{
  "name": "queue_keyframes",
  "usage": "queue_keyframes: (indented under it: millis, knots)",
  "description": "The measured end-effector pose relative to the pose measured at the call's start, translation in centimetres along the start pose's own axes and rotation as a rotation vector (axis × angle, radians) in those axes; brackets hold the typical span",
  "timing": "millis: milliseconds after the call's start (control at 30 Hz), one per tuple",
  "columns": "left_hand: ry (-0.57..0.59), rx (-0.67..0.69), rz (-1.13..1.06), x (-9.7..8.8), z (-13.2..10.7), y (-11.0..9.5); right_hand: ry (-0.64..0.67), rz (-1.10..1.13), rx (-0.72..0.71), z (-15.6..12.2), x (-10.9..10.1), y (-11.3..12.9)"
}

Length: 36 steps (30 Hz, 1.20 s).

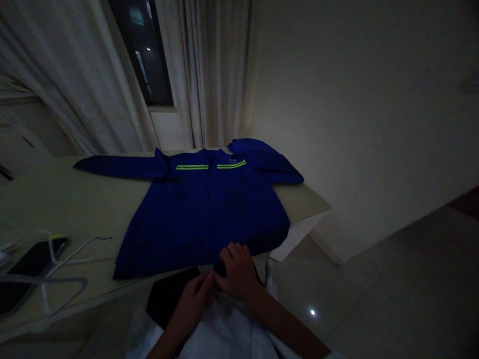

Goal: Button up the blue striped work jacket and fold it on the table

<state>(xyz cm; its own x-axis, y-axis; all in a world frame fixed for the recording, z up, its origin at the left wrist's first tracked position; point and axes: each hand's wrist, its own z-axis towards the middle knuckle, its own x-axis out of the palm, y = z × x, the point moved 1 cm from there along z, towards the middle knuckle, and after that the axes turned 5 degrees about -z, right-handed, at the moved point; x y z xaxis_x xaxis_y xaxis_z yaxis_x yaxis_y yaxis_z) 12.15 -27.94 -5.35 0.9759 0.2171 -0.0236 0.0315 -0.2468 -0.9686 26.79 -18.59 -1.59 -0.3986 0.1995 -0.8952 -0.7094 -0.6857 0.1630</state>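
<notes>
A blue long-sleeved work jacket [209, 214] lies front up across the table corner, with yellow-green stripes over its chest. The sleeve on the left stretches out flat; the one on the right is bent. My right hand [237, 271] is closed at the middle of the bottom hem, its fingers curled over the cloth edge. Just below the hem, my left hand [195, 295] is closed in a pinch, its fingertips meeting my right thumb. Whatever lies between those fingertips is too dark and small to make out. Black material [168, 294] shows beneath the hands.
On the table [123, 204], a dark phone [33, 267] lies at the left with a looping white cable [80, 259]. Curtains [220, 75] and a window [145, 55] are behind. A wall [355, 124] rises at the right, above a tiled floor [366, 289].
</notes>
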Motion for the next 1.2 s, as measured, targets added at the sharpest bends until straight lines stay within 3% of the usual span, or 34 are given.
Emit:
queue_keyframes:
  millis: [100,267,433,600,900,1100,1200]
  knots:
    - [-0.116,-0.167,-0.303,-0.1,1.5,1.7,-0.076,-0.035,-0.03,-0.7,0.2,0.2]
    - [-0.183,-0.214,-0.56,0.8,3.8,1.4,-0.19,-0.049,-0.001,-0.5,1.5,0.7]
    - [-0.285,-0.139,-0.422,2.1,4.0,-0.1,-0.178,-0.094,0.037,0.4,1.6,1.2]
    - [-0.329,-0.005,-0.264,2.3,3.4,-0.5,-0.177,-0.141,0.042,0.6,1.2,1.1]
    - [-0.378,-0.014,-0.375,2.6,3.2,-0.1,-0.171,-0.122,0.016,0.7,0.7,1.0]
    - [-0.335,0.001,-0.235,2.7,3.2,-1.0,-0.103,-0.036,-0.031,1.0,0.7,0.9]
    - [-0.363,-0.047,-0.3,3.1,3.3,-0.7,-0.181,0.154,0.097,0.8,0.8,-0.1]
